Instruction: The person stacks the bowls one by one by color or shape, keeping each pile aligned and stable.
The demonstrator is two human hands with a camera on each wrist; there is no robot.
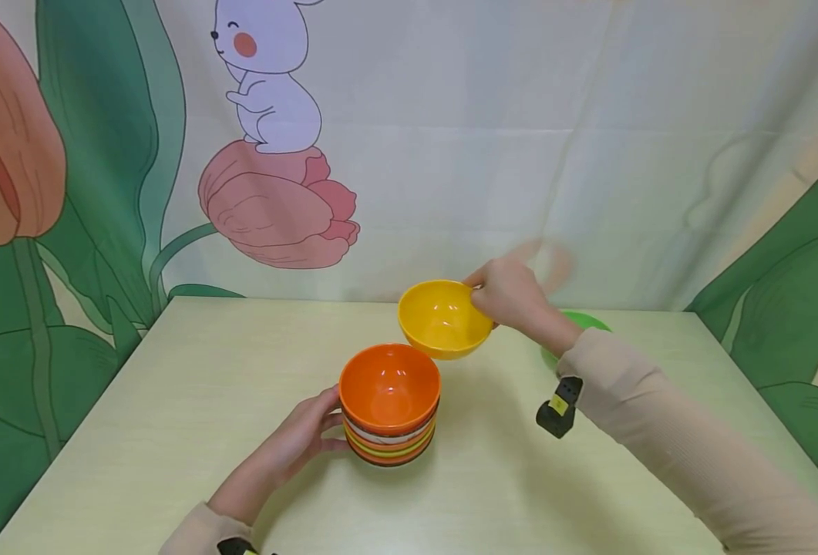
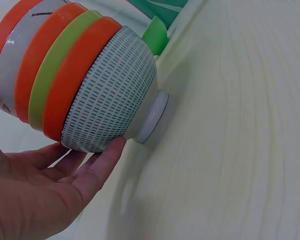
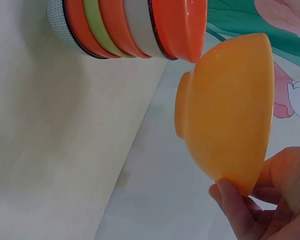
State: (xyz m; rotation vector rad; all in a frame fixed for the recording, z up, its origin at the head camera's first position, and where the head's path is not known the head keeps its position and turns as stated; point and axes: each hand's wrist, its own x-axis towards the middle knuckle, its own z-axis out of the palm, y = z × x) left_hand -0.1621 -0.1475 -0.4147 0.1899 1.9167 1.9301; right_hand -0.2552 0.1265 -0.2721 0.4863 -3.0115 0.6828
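Observation:
A yellow bowl [image 1: 443, 320] is held up in the air, tilted, by my right hand [image 1: 516, 297]. In the right wrist view the thumb and fingers pinch the rim of the yellow bowl [image 3: 232, 112]. Just below and left of it on the table stands a stack of nested bowls, topped by an orange bowl [image 1: 389, 389]. My left hand [image 1: 304, 435] rests its spread fingers against the stack's left side. The left wrist view shows orange, grey and lime-green bowls above a bottom bowl [image 2: 112, 92] with green dashes and a white foot.
A green bowl [image 1: 592, 320] sits on the right part of the table, partly hidden behind the right forearm. The pale wooden table [image 1: 228, 370] ends at a printed curtain [image 1: 450, 154] with flowers and a white animal. Dark cameras are strapped to both wrists.

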